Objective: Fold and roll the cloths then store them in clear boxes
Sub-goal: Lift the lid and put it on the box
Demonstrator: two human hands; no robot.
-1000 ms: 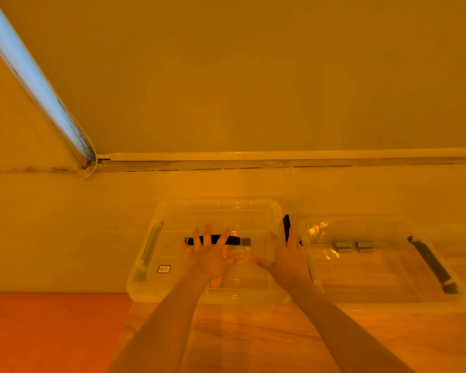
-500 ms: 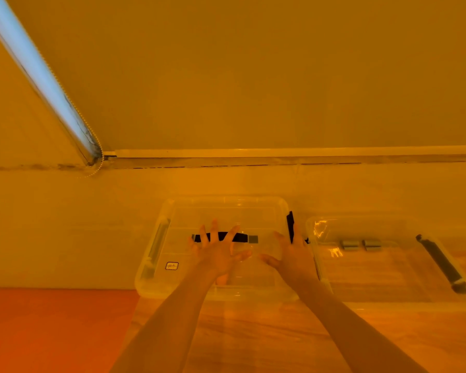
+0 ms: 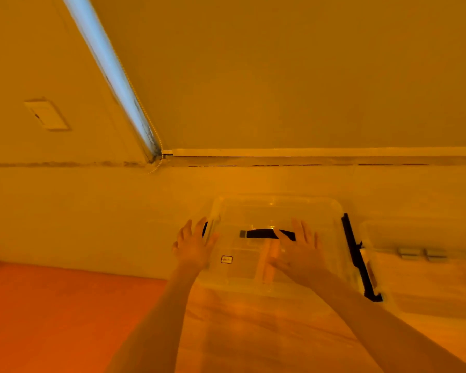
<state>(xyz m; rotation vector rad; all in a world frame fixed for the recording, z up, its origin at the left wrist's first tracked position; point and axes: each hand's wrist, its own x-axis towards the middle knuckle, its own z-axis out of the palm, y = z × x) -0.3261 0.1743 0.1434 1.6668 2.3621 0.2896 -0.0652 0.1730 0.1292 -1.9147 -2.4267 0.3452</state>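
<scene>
The left hand (image 3: 193,244) reaches in from the lower middle of the frame, fingers straight and spread, lying against the left edge of a clear box (image 3: 277,211); it grips nothing. The right hand (image 3: 297,250) comes in from the lower right, also flat and spread, resting on the box's transparent lid with its fingertips over the black handle (image 3: 261,234) at the lid's centre; it holds nothing either. Both forearms cross a pale wooden surface (image 3: 253,332), with an orange surface (image 3: 51,313) filling the lower left. The box sits at centre right of the frame, a small label (image 3: 226,259) showing near its left front and a black latch (image 3: 357,257) running down its right side. Just beside it, at the right edge, stands a second clear box (image 3: 428,292) with two grey clips (image 3: 421,253) on it. No cloth can be made out in either box. Behind them a pale wall rises, and a bluish-white strip (image 3: 111,71) slants down from the upper left.
</scene>
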